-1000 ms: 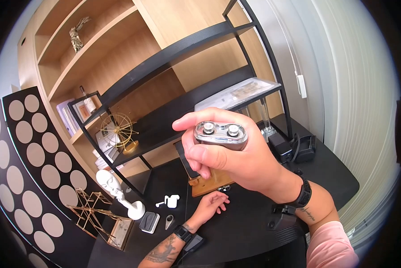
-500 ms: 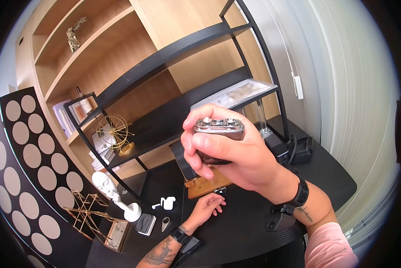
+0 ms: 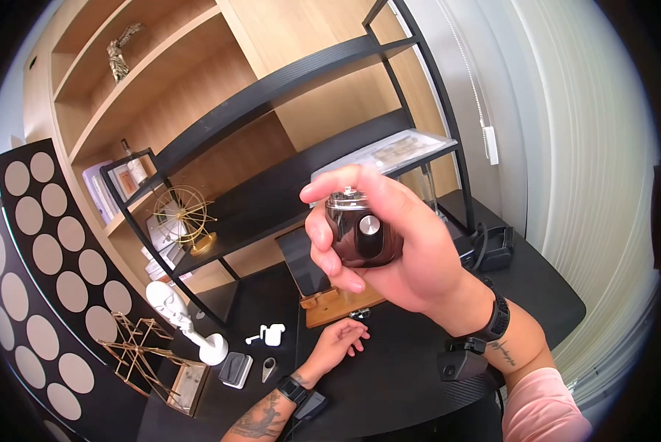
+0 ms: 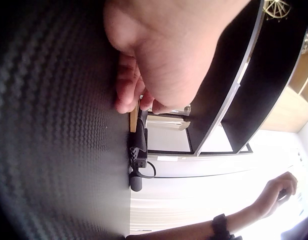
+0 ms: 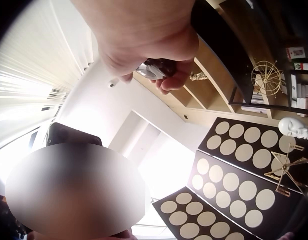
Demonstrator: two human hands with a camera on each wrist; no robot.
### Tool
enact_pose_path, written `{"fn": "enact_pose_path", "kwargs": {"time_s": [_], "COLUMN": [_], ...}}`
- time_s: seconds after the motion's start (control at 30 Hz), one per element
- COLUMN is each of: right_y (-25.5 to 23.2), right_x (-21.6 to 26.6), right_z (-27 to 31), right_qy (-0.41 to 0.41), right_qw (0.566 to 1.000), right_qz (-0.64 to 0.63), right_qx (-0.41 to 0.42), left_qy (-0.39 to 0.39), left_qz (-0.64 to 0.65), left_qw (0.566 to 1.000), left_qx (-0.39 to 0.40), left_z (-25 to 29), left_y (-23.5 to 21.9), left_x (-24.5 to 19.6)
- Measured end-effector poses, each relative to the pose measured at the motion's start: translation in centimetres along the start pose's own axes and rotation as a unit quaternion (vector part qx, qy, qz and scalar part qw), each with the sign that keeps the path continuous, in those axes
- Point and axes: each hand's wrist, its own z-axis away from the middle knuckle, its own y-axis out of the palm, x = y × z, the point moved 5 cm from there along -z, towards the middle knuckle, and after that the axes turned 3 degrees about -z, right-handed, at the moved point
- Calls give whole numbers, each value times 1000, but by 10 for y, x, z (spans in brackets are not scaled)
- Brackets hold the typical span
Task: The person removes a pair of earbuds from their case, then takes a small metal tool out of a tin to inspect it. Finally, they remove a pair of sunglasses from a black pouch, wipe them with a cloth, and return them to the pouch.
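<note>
My right hand [image 3: 419, 250] is raised in front of me and grips a small, glossy dark-brown device [image 3: 352, 249]. A round silver button shows on the device's side, and a clear, silvery top with a small post stands above it. In the right wrist view, curled fingers cover most of the device [image 5: 161, 67]. My left hand [image 3: 336, 345] rests on the black desk [image 3: 411, 376] with loosely bent fingers and holds nothing. Just beyond its fingers lies a small shiny metal piece [image 3: 360, 314], before a wooden stand [image 3: 341, 306] bearing a dark tablet-like panel [image 3: 304, 259].
Left of my left hand lie a white earbud case [image 3: 273, 335], a small ring-topped piece [image 3: 269, 368] and a grey-and-white box [image 3: 236, 370]. A white head sculpture [image 3: 172, 306] and a brass-coloured frame [image 3: 142, 353] stand farther left. A black shelf [image 3: 271, 88] rises behind.
The right hand has tilted the device, so its buttoned side faces me rather than its clear top with two round metal posts. The left hand has stayed on the desk.
</note>
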Motion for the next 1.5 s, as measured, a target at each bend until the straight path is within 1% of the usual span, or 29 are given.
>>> {"fn": "enact_pose_path", "kwargs": {"time_s": [0.2,0.27,0.33,0.37,0.4,0.47,0.53,0.57,0.6,0.67,0.7,0.73,0.77,0.83,0.87,0.9,0.93,0.97,1.03,1.07,1.13,1.2,1.23,1.27,1.33,1.4,1.5], "right_y": [-12,-13,-16,-21,-23,-31,-42,-53,-63,-87,-98,-111,-120,-131,-133,-136,-139,-139,-141,-143,-144,-150,-152,-154,-159,-154,-160], "right_x": [-5,-7,-13,-20,-26,-45,-70,-85,-98,-125,-135,-141,-146,-151,-151,-156,-158,-163,-167,-164,-166,-165,-166,-165,-162,-157,-159], "right_z": [-4,-3,-3,-5,-5,-6,-5,-4,5,29,41,55,69,89,96,103,108,111,116,117,119,125,127,126,128,129,131], "right_qy": [17,39,37,56,67,115,143,109,146,191,201,211,222,226,219,244,248,272,314,316,351,339,328,277,329,332,329], "right_qw": [998,998,995,995,994,986,975,967,941,900,895,894,892,881,878,884,880,885,887,885,886,891,896,903,892,892,895], "right_qz": [-40,-35,53,10,39,72,146,222,296,385,390,378,366,378,382,343,345,309,255,255,215,209,201,230,209,218,219], "right_qx": [-41,-44,-73,-78,-78,-96,-83,-55,-81,-76,-78,-111,-148,-170,-187,-204,-211,-217,-223,-227,-212,-218,-219,-235,-231,-217,-206], "left_qy": [2,2,5,3,5,6,9,12,13,14,25,21,20,32,45,42,41,40,43,41,29,24,25,26,16,11,18], "left_qz": [4,5,6,7,8,7,26,52,64,137,153,169,175,173,252,222,192,197,152,156,149,136,151,167,190,210,207], "left_qw": [1000,1000,1000,1000,1000,1000,1000,998,998,990,988,985,984,984,967,974,980,979,987,987,988,990,988,985,982,977,977], "left_qx": [-6,-7,-6,-7,-9,-8,-11,-15,-14,-12,-5,10,-2,-9,10,10,11,16,8,12,23,31,29,23,-7,-32,-40], "left_z": [0,0,0,1,1,0,0,0,-2,-2,-3,-5,-5,-4,-3,0,1,-1,-2,-2,-3,-5,-5,-3,-2,-2,-3], "left_y": [0,0,1,1,1,1,-1,-3,-5,-7,-6,-7,-7,-6,-3,1,6,8,5,7,7,7,6,4,1,-1,-1], "left_x": [-1,-2,-3,-3,-3,-5,-7,-5,-1,2,0,5,3,-2,-7,-9,-10,-10,-8,-9,-11,-9,-8,-6,-7,-8,-6]}}
